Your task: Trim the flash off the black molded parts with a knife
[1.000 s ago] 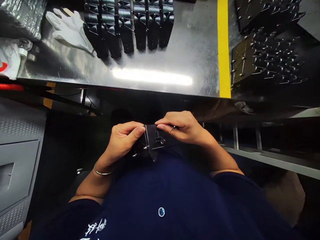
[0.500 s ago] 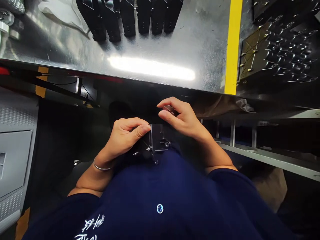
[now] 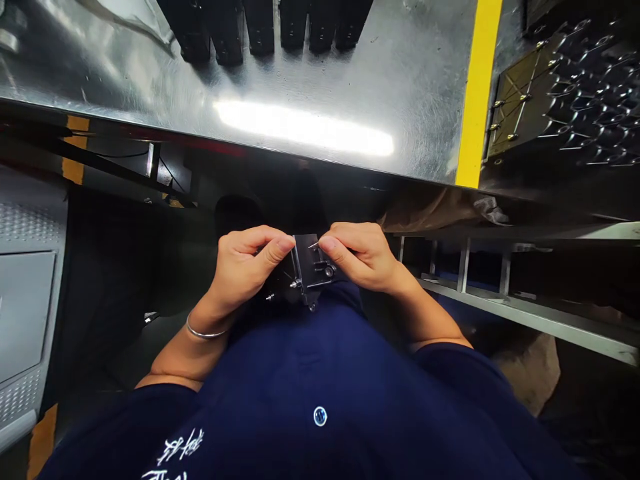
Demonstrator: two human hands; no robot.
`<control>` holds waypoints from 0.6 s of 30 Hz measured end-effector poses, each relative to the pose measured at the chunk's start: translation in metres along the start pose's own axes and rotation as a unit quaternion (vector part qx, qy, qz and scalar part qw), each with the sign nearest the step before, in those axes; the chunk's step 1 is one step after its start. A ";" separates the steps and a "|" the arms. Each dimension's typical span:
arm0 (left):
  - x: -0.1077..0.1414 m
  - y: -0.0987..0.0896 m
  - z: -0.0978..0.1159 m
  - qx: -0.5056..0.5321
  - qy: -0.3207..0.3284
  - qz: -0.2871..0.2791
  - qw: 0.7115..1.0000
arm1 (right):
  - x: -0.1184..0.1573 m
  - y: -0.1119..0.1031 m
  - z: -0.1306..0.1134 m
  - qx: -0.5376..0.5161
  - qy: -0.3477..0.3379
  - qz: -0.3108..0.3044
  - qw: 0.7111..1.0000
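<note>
A black metal part (image 3: 307,260) with small silver pins and a round fitting is held low in front of the dark blue shirt. My left hand (image 3: 250,263) pinches its upper left edge between thumb and fingers. At its upper right, my right hand (image 3: 363,253) is closed, thumb against the fingers, with a thin shiny piece (image 3: 314,245) showing at the fingertips. What else lies inside the right hand is hidden.
The metal table (image 3: 410,80) spans the top, bearing several black blocks (image 3: 260,27) and a yellow strip (image 3: 477,100). Many shiny hooked pieces (image 3: 595,100) lie at right. A grey cabinet (image 3: 25,300) stands left, a metal rail (image 3: 540,320) right.
My right hand has come down and left to the black part, its fingers closing together. My left hand keeps its pinch. The view has shifted slightly.
</note>
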State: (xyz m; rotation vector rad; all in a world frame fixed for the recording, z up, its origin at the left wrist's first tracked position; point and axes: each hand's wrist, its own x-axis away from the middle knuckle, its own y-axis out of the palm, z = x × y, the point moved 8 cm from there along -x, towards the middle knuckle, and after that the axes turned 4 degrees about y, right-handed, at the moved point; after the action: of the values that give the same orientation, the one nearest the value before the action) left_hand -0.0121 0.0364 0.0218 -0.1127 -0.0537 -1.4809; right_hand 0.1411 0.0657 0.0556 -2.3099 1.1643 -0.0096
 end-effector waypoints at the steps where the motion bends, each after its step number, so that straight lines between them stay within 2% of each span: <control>1: 0.000 0.000 0.001 -0.003 0.005 -0.003 1.000 | 0.000 0.000 -0.001 0.004 -0.004 -0.002 1.000; 9: -0.001 0.001 0.003 -0.008 0.010 -0.002 1.000 | 0.001 -0.008 -0.007 0.027 -0.025 0.012 0.999; 15: 0.000 0.002 -0.002 0.008 -0.008 0.007 1.000 | 0.003 0.000 -0.007 -0.015 -0.026 -0.058 0.998; 18: 0.000 0.004 -0.004 0.013 -0.017 -0.002 1.000 | 0.005 0.004 -0.003 -0.081 -0.003 -0.106 0.991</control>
State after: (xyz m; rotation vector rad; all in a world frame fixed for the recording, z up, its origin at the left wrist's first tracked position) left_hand -0.0079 0.0367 0.0171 -0.1167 -0.0999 -1.4826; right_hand 0.1409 0.0584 0.0553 -2.5649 0.9417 0.0147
